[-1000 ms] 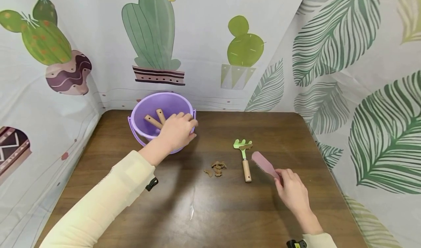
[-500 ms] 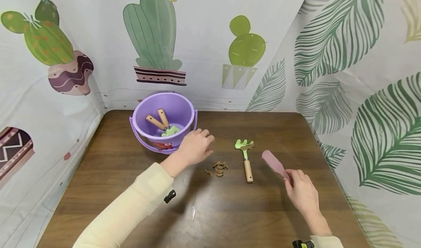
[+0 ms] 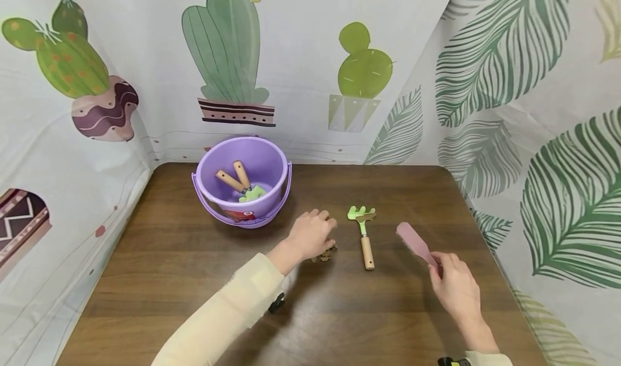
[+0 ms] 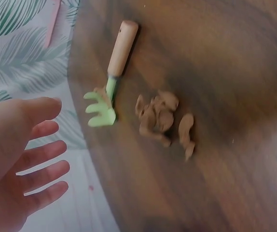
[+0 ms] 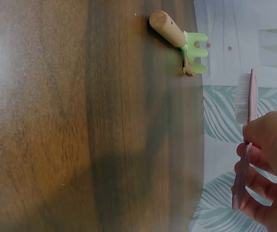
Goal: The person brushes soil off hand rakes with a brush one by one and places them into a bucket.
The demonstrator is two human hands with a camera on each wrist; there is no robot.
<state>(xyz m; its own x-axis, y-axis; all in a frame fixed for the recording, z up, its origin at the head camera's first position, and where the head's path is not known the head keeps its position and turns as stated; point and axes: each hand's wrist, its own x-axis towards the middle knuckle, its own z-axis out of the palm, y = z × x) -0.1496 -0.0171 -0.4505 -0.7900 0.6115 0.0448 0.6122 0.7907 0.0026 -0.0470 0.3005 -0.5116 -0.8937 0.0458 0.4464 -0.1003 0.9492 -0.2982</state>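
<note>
Near the middle of the head view, the left hand [image 3: 310, 235] is hovering close to brown scraps [image 3: 326, 255] on the table [image 3: 160, 269], its fingers spread loosely, gripping nothing. At lower right, the right hand [image 3: 457, 288] is gripping a pink brush [image 3: 414, 242]. Between them, a green rake [image 3: 364, 236] is lying; left of center, a purple bucket [image 3: 264, 164] is holding tools [image 3: 230, 181].

Left hand [image 3: 310, 234] loose (half-spread) — right hand [image 3: 457, 288] curled

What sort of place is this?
Probably an indoor play or craft corner: there's a brown table, a wrinkled, plant-patterned backdrop behind it, and a purple bucket with small tools inside.
</note>
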